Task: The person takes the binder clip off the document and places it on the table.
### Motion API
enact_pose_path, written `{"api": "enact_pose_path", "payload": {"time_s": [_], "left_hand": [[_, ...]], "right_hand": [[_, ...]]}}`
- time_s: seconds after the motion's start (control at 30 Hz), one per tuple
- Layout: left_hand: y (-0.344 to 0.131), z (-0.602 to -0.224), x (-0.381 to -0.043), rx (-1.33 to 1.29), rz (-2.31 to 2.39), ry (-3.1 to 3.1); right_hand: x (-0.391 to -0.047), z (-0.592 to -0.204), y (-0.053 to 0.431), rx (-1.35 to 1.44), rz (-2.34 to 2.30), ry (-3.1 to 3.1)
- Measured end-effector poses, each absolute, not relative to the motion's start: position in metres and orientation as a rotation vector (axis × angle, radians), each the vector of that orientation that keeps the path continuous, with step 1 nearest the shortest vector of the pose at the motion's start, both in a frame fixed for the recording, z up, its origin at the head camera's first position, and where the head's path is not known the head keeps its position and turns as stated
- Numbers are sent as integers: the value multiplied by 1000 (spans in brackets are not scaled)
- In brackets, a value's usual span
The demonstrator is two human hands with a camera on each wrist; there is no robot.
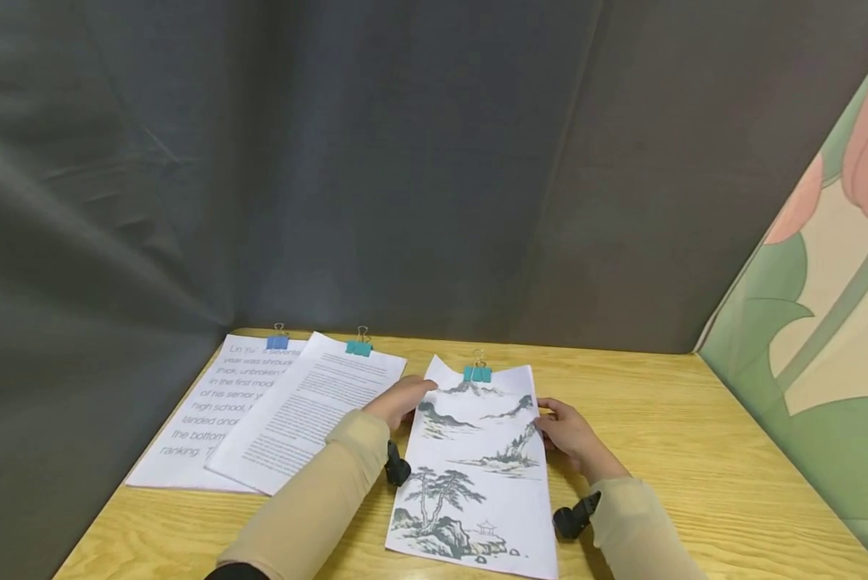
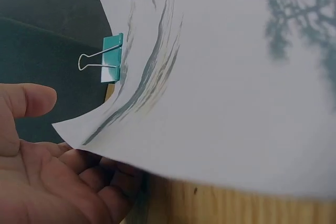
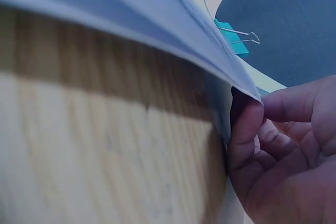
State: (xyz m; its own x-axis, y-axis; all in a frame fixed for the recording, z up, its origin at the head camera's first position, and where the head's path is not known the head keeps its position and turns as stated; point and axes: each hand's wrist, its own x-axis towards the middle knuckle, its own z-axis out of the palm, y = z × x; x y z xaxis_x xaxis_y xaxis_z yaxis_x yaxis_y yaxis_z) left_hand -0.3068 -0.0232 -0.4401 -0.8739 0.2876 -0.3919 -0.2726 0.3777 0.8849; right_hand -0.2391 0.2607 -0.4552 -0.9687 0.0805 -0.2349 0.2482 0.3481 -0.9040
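A clipped stack of papers (image 1: 470,451) printed with an ink landscape lies between both hands, its top corners curling up. A teal binder clip (image 1: 477,374) grips its top edge. At the stack's upper left is my left hand (image 1: 399,400); in the left wrist view its thumb (image 2: 39,100) stands apart from the paper, while the fingers (image 2: 89,177) lie beneath the corner. On the opposite side, my right hand (image 1: 570,431) pinches the right edge between thumb and index finger, as the right wrist view shows, with that edge raised off the wooden table (image 1: 644,419).
To the left lies a text stack (image 1: 318,411) with a teal binder clip (image 1: 359,348), overlapping a large-print stack (image 1: 195,419) with a blue binder clip (image 1: 278,342). A dark curtain (image 1: 434,177) hangs behind the table. A flower-patterned panel (image 1: 825,322) stands at right.
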Motion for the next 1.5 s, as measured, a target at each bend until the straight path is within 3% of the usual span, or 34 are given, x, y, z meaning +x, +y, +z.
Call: {"api": "enact_pose_path", "payload": {"time_s": [0.8, 1.5], "left_hand": [[8, -448, -312, 179, 1537, 2276], [49, -456, -303, 278, 1644, 2289]], "right_hand": [[-230, -449, 286, 336, -1587, 2520], [-236, -436, 323, 333, -1228, 2774]]}}
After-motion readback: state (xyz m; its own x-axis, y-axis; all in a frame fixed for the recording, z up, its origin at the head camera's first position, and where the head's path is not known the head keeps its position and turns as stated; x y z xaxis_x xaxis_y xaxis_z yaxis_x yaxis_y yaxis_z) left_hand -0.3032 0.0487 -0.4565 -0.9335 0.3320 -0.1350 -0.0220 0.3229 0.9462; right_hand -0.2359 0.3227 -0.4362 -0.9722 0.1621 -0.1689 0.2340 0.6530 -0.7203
